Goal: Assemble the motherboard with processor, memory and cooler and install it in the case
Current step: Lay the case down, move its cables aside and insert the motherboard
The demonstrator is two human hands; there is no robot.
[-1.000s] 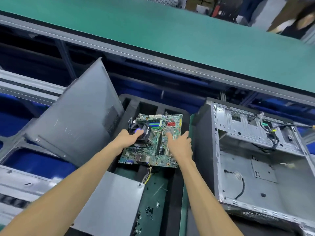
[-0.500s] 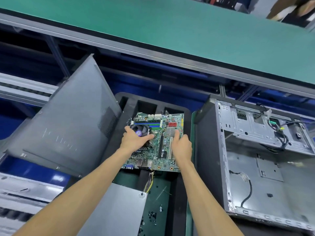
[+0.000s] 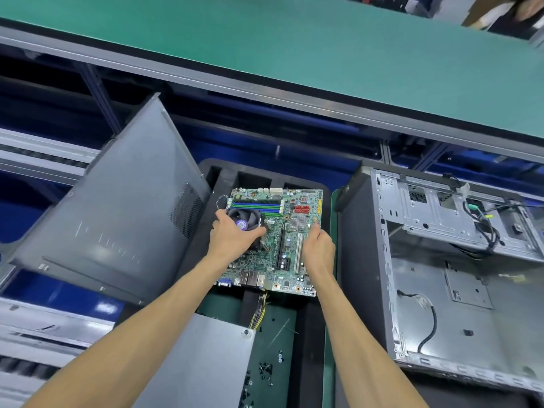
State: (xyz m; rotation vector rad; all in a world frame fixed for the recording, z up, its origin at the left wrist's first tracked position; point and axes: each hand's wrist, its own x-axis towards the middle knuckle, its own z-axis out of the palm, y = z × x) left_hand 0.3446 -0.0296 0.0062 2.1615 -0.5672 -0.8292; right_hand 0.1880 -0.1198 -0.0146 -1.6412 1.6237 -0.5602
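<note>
A green motherboard lies over a black foam tray in the middle. It carries memory sticks near its far edge and a black fan cooler on its left part. My left hand grips the cooler, fingers curled around its sides. My right hand holds the board's right edge, thumb on top. The open grey case lies on its side to the right, its inside bare except for loose cables.
A grey case side panel leans up at the left. A grey power supply box with yellow wires sits near me, beside several small black screws. A green conveyor belt runs across the far side.
My left hand closed around the cooler. My right hand slid from the top of the board to its right edge and took hold. The board sits a little higher and more level.
</note>
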